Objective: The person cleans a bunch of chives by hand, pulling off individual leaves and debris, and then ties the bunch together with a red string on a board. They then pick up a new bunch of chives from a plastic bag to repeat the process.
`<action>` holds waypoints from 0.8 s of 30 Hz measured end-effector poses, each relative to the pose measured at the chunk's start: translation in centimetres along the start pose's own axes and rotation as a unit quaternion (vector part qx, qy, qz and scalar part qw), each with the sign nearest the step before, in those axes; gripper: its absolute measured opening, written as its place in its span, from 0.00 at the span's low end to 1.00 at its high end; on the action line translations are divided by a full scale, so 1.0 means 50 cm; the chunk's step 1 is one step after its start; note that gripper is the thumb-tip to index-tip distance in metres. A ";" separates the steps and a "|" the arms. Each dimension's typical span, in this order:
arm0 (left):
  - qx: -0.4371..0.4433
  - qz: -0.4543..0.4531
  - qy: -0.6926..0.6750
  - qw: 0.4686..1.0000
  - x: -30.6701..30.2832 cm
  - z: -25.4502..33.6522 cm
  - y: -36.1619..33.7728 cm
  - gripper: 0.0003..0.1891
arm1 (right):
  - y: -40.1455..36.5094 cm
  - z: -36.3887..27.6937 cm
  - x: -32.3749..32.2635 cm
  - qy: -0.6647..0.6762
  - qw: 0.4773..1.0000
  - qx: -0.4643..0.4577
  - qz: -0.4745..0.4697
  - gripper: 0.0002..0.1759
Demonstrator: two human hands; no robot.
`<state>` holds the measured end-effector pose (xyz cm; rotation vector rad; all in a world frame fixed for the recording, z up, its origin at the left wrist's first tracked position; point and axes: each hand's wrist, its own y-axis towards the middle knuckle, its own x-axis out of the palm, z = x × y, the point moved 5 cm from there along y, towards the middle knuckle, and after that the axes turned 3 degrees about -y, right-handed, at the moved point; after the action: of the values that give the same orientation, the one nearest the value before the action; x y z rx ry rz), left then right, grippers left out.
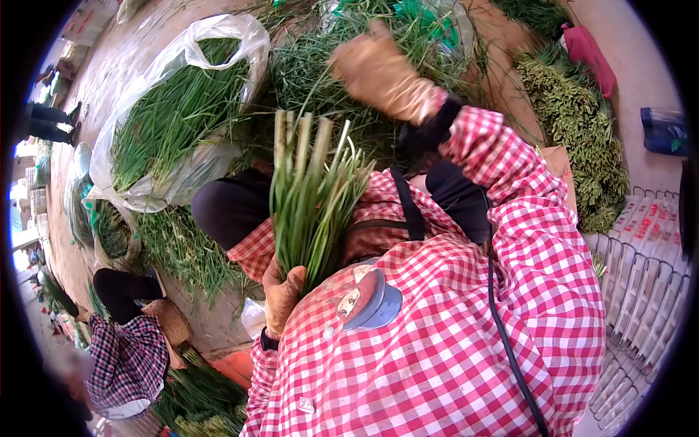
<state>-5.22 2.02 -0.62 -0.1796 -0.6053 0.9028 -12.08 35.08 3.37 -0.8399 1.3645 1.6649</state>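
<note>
While I watch remotely through the head camera, a bundle of green stalks (pixel 312 218) sits just off centre toward nine o'clock. Its stems are slender, glossy and mid-green, paling to straw-yellow and whitish at the blunt ends, which point to twelve o'clock; a few thick ones reach farthest, and thinner ones fan toward one o'clock. My left hand (pixel 282 295), in a tan glove at about half past seven, is wrapped round the bundle's lower part, close to a red-and-white checked shirt (pixel 437 342). My right hand (pixel 378 76), gloved too, is at twelve o'clock, over a loose heap of thin greens (pixel 306 73); it is blurred, so I cannot tell whether it grips anything. At ten o'clock, a clear plastic bag (pixel 222 29) holds more greens.
</note>
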 end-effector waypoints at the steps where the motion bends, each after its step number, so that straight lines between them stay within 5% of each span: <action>1: -0.024 0.013 0.003 1.000 -0.008 0.000 -0.004 0.30 | -0.004 0.050 -0.002 0.034 0.997 0.055 0.039 0.20; 3: -0.071 0.038 0.010 0.997 -0.019 0.005 -0.013 0.29 | -0.039 0.138 0.010 0.025 0.981 0.176 -0.075 0.19; 5: -0.074 0.091 0.007 0.993 -0.013 0.007 -0.017 0.24 | -0.078 0.171 0.022 0.065 0.905 0.313 -0.281 0.23; 7: -0.079 0.138 -0.006 0.987 -0.009 0.008 -0.016 0.21 | -0.088 0.123 -0.012 0.073 0.946 0.284 -0.140 0.27; 9: -0.078 0.167 0.008 0.983 -0.011 0.007 -0.021 0.20 | -0.068 0.048 -0.065 0.483 0.812 0.309 -0.108 0.23; 11: -0.069 0.169 0.055 0.982 -0.015 0.009 -0.023 0.20 | -0.055 -0.030 -0.133 0.645 0.696 0.296 -0.105 0.19; 13: -0.043 0.131 0.055 0.989 -0.018 0.000 -0.025 0.19 | -0.036 -0.063 -0.174 0.520 0.832 0.178 0.077 0.11; 17: -0.058 0.125 0.096 0.986 0.009 0.015 -0.038 0.18 | 0.025 -0.108 -0.242 0.370 0.923 -0.029 0.106 0.17; 21: -0.019 0.098 0.094 0.991 0.012 0.005 -0.039 0.20 | 0.041 -0.205 -0.144 0.330 0.912 -0.123 -0.208 0.11; 24: -0.041 0.087 0.063 0.993 0.012 0.005 -0.044 0.23 | 0.037 -0.204 -0.114 0.449 0.833 -0.068 -0.317 0.08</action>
<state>-3.58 1.11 0.72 -0.3650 -0.5139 1.0266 -11.12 23.94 7.19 -2.0676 1.2894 0.8266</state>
